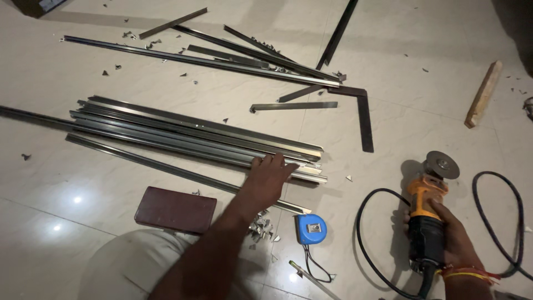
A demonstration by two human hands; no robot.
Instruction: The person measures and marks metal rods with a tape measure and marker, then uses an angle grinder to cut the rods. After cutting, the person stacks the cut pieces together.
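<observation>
My left hand (267,180) reaches forward, fingers spread, resting on the near end of a stack of long metal channel strips (194,136) that lie on the tiled floor. My right hand (444,236) is wrapped around the black body of an orange and black angle grinder (428,208). The grinder rests on the floor at the right with its cutting disc (442,164) pointing away from me. Its black cord (499,216) loops over the floor around it.
A blue tape measure (310,228) lies near my left forearm, beside small metal offcuts (260,225). A dark red block (175,209) sits at lower left. More metal strips (222,58) and a steel square (361,111) lie farther off. A wooden block (483,93) is at right.
</observation>
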